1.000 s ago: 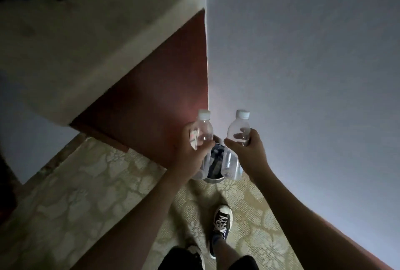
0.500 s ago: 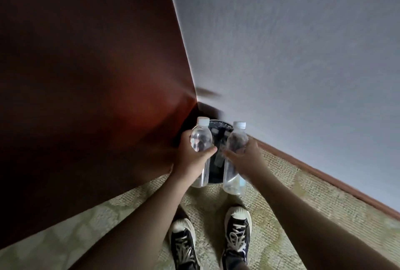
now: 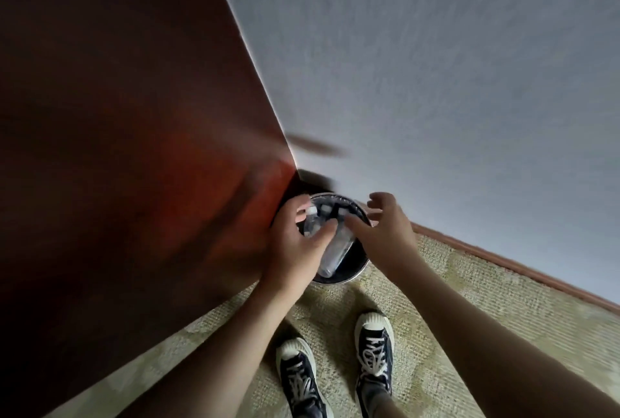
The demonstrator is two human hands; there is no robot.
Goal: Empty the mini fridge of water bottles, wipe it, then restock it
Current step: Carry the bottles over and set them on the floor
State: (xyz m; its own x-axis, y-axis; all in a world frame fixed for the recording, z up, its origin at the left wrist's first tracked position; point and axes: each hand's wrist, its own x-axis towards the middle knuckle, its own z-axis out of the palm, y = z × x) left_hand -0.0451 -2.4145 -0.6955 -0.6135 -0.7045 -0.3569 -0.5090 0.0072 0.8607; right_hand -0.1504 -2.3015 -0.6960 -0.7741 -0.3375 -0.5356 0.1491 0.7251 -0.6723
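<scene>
Over the bin (image 3: 352,275), both hands' fingers spread, gripping nothing; bottles (image 3: 335,250) show no legible label.

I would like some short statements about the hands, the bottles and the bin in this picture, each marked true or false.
1. The right hand holds a bottle. False: its fingers are spread and hold nothing.
2. Bottles lie inside the bin. True.
3. The bin stands on a table. False: it stands on the carpet, in the corner by the wall.
4. The left hand is over the bin. True.
5. The person is barefoot. False: both feet wear dark sneakers.
</scene>
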